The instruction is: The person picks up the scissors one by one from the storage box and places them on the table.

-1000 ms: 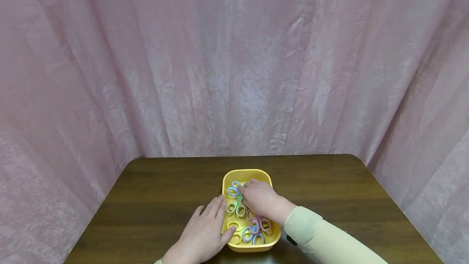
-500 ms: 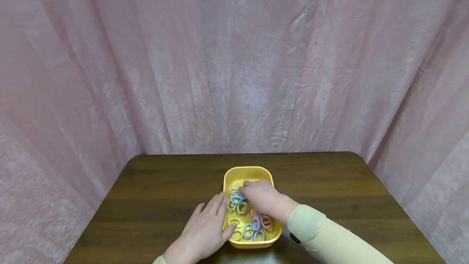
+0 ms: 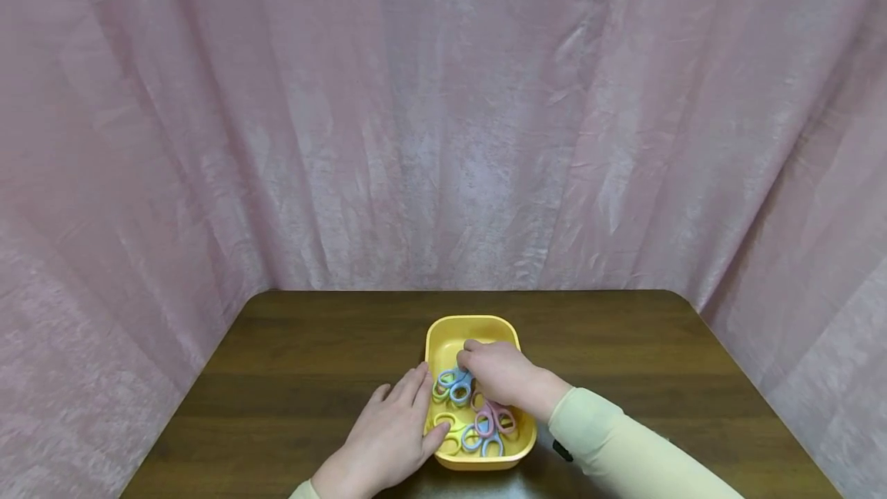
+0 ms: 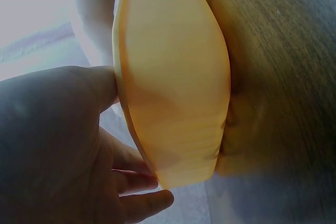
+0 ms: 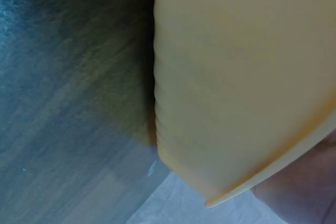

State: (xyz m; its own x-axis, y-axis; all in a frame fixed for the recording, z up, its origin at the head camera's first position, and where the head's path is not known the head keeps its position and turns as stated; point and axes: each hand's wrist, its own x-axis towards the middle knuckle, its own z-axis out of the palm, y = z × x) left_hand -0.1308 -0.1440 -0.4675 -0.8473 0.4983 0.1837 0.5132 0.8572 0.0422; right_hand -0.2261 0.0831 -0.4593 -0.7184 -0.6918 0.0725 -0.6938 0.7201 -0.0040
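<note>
A yellow plastic bin (image 3: 473, 317) holds several pairs of small scissors with coloured handles. My right hand (image 3: 500, 373) reaches into it over the right side and pinches light blue scissors (image 3: 460, 382), whose blade end is hidden under the fingers. Green scissors (image 3: 439, 393) lie partly covered by the blue ones. Nearer me are pink scissors (image 3: 489, 413), a second blue pair (image 3: 483, 430) and yellow scissors (image 3: 452, 430). My left hand (image 3: 391, 430) rests with extended fingers along the bin's left rim; the left wrist view shows thumb and fingertips at that rim (image 4: 122, 87).
The bin stands on a dark brown wooden table (image 3: 319, 360) near its front edge. Behind and on both sides hangs a pink curtain (image 3: 443, 137). A small black device (image 3: 563, 450) shows under the right sleeve.
The blue scissors have shifted toward me and turned, now overlapping the green pair, which is mostly covered. My right hand stays over the bin; the left hand keeps its place at the rim.
</note>
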